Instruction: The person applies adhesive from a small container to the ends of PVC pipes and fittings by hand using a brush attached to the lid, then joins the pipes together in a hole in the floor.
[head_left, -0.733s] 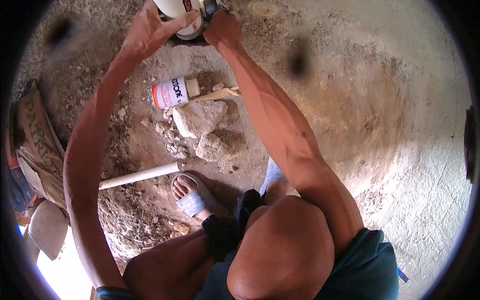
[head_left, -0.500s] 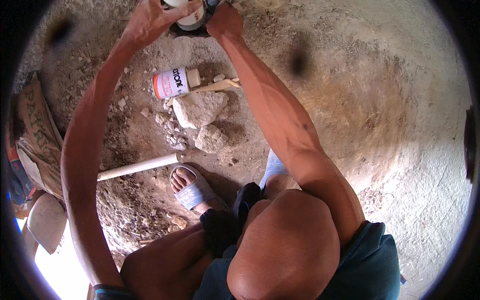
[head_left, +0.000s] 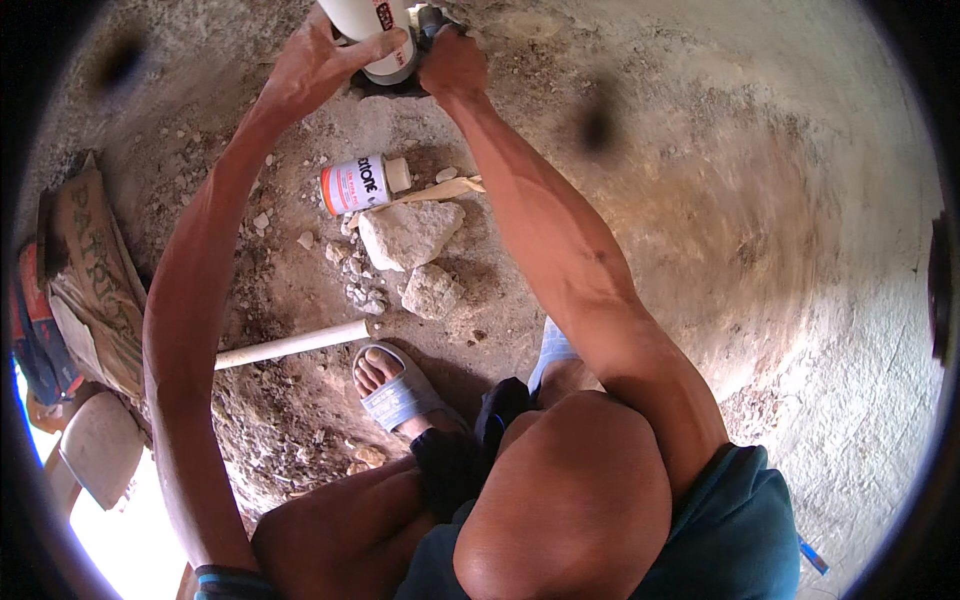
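Note:
A thick white plastic pipe (head_left: pixel 368 28) with dark and red print stands at the top of the view, its upper part cut off by the edge. My left hand (head_left: pixel 318 68) is closed around its left side, thumb pressed across the front. Close to its right side, my right hand (head_left: pixel 455 66) is curled into a fist. A grey, rounded piece (head_left: pixel 432 18) shows just above that fist; what the fingers hold is mostly hidden. Dark material (head_left: pixel 392 88) lies around the pipe's lower end.
On the dirt floor lie a white-and-orange can (head_left: pixel 352 186), a wood strip (head_left: pixel 440 190), a large pale stone (head_left: pixel 410 234), a smaller stone (head_left: pixel 433 292) and a thin white pipe (head_left: pixel 292 344). A printed sack (head_left: pixel 95 260) sits left; a rough wall (head_left: pixel 860 400) rises right.
The whole view has shifted, so the floor things appear lower and slightly right. More of the white pipe shows. Both hands keep their places at it.

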